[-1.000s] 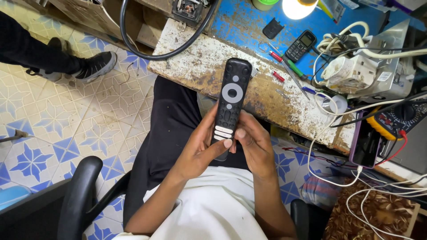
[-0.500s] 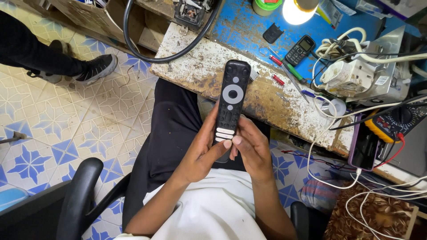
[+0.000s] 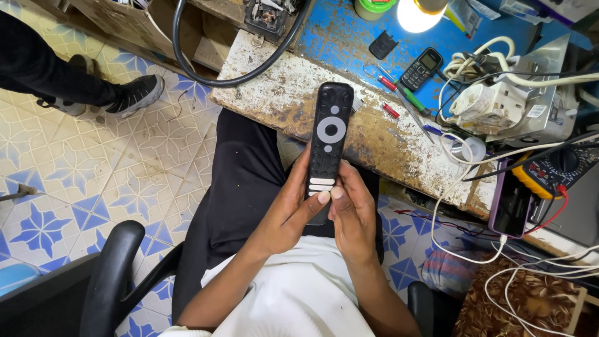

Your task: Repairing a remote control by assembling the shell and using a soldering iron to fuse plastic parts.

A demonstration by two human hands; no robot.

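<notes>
Across the top right runs a worn workbench (image 3: 374, 134), its blue top crowded with a lit lamp (image 3: 417, 14), a tangle of white cables (image 3: 493, 68), a small keypad phone (image 3: 421, 68) and 2 pens (image 3: 405, 97). Below it, over the person's lap, a long black remote (image 3: 329, 134) stands nearly upright, its upper end overlapping the bench edge. Both hands close around its lower end: the left hand (image 3: 290, 212) wraps the left side, the right hand (image 3: 352, 215) the right, and the 2 thumbs meet on the lowest buttons. At lower left sits a black chair arm (image 3: 109, 274).
</notes>
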